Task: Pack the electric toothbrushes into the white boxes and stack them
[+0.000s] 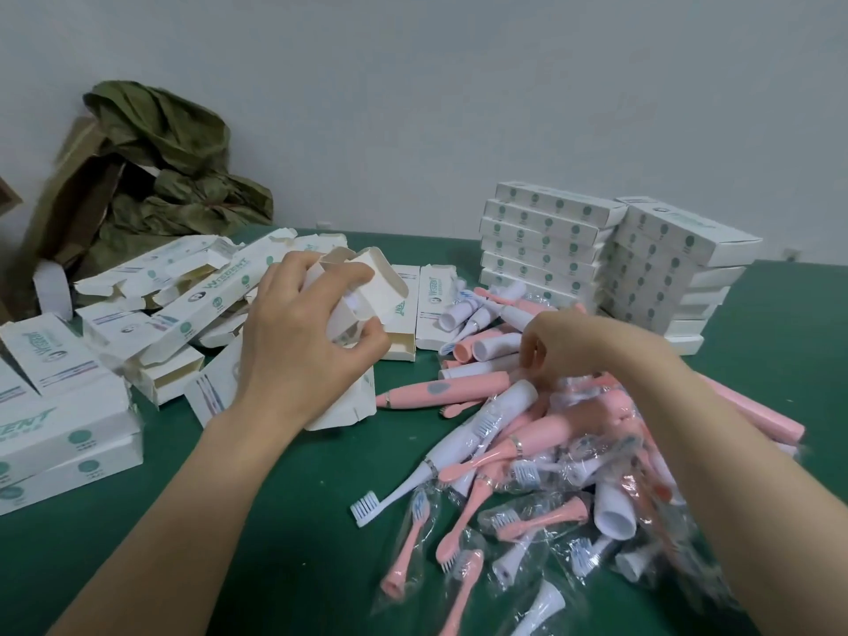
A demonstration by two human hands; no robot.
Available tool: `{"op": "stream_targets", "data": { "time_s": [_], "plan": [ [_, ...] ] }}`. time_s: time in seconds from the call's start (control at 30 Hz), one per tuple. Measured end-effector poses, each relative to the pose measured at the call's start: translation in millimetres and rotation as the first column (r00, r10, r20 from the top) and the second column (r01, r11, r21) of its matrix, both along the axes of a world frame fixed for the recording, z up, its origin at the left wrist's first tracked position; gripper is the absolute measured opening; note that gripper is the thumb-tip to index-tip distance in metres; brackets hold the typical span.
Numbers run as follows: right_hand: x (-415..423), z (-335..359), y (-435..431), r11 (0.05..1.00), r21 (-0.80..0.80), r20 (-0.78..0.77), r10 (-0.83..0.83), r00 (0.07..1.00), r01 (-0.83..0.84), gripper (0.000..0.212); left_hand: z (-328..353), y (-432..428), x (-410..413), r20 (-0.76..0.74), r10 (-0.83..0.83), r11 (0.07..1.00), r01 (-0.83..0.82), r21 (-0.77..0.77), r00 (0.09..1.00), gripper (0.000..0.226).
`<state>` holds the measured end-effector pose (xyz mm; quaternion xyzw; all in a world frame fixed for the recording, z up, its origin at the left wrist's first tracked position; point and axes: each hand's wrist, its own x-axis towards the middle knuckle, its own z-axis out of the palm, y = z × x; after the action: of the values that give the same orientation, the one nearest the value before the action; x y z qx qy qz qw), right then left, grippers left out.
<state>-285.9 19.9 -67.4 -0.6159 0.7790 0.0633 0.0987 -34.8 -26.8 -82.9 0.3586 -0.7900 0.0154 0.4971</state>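
An open white box (362, 286) is in the left hand (298, 342), fingers closed around it, above the tabletop (275, 521) near its middle. The right hand (555, 346) reaches into the pile of toothbrushes (527, 433) on the right; its fingers are curled on something there, but I cannot tell what. Loose empty boxes (151, 314) lie at left. Closed boxes stand in stacks (596, 254) at far right.
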Motion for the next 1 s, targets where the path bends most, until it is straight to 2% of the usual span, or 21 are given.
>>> {"op": "stream_targets", "data": {
  "time_s": [0.07,0.13,0.23,0.37,0.43,0.5,0.57,0.63,0.67,0.7,0.73,0.77,0.87,0.9,1.0],
  "plan": [
    [1.5,-1.0,0.4,0.999,-0.048,0.019,-0.006,1.0,0.007,0.018,-0.8,1.9,-1.8,-0.003,-0.004,1.0,0.004,0.007,1.0,0.045],
    [2.9,6.5,1.1,0.987,-0.159,0.052,-0.025,0.998,0.033,0.02,-0.5,3.6,-2.7,0.004,-0.01,1.0,0.01,0.002,1.0,0.044],
    [9.6,21.9,4.0,0.911,-0.403,0.233,0.008,0.972,0.09,0.013,-1.3,3.9,-2.7,0.048,-0.011,1.0,0.012,-0.015,0.999,0.044],
    [23.5,32.0,10.2,0.771,-0.594,0.502,0.133,0.855,0.229,0.011,-0.8,3.0,-1.9,0.079,-0.024,1.0,0.024,-0.003,0.997,0.047],
    [31.0,32.7,11.6,0.721,-0.635,0.554,0.172,0.814,0.279,0.015,0.5,2.7,-2.6,0.098,-0.033,0.999,0.03,0.027,0.995,0.051],
    [38.2,32.6,10.9,0.667,-0.654,0.623,0.207,0.754,0.358,0.01,0.1,2.1,-2.5,0.119,-0.039,0.999,0.035,0.039,0.992,0.054],
    [48.1,34.7,11.7,0.637,-0.62,0.749,0.307,0.587,0.458,0.009,-1.0,1.4,-1.0,0.123,-0.035,0.999,0.031,0.028,0.992,0.053],
    [64.5,38.3,13.8,0.683,-0.536,0.844,0.453,0.288,0.496,0.012,-0.4,0.1,1.2,0.093,-0.021,1.0,0.02,0.011,0.995,0.049],
    [75.7,39.5,14.7,0.713,-0.515,0.849,0.501,0.168,0.475,0.01,0.8,-0.8,1.9,0.074,-0.02,1.0,0.021,-0.007,0.997,0.049],
    [87.2,38.3,14.5,0.723,-0.521,0.84,0.528,0.123,0.453,0.012,1.4,-1.6,2.2,0.062,-0.023,0.999,0.025,-0.026,0.998,0.049],
    [99.2,36.7,13.1,0.712,-0.542,0.828,0.543,0.139,0.445,0.017,2.6,-2.3,2.7,0.057,-0.023,0.999,0.026,-0.047,0.998,0.05],
    [109.9,33.6,10.6,0.681,-0.583,0.807,0.551,0.214,0.444,0.022,3.5,-2.8,3.0,0.056,-0.02,0.998,0.024,-0.062,0.998,0.051],
    [126.4,26.9,5.6,0.516,-0.772,0.632,0.56,0.536,0.372,0.033,3.1,-4.6,1.9,0.059,-0.016,0.998,0.02,-0.055,0.998,0.051],
    [127.3,26.3,5.2,0.468,-0.824,0.557,0.564,0.61,0.32,0.034,2.0,-4.7,1.0,0.061,-0.013,0.999,0.016,-0.046,0.998,0.051],
    [128.0,25.0,6.5,0.376,-0.895,0.428,0.572,0.699,0.24,0.035,-0.2,-4.0,-1.2,0.063,-0.015,0.999,0.016,-0.028,0.998,0.057]
  ]
}}
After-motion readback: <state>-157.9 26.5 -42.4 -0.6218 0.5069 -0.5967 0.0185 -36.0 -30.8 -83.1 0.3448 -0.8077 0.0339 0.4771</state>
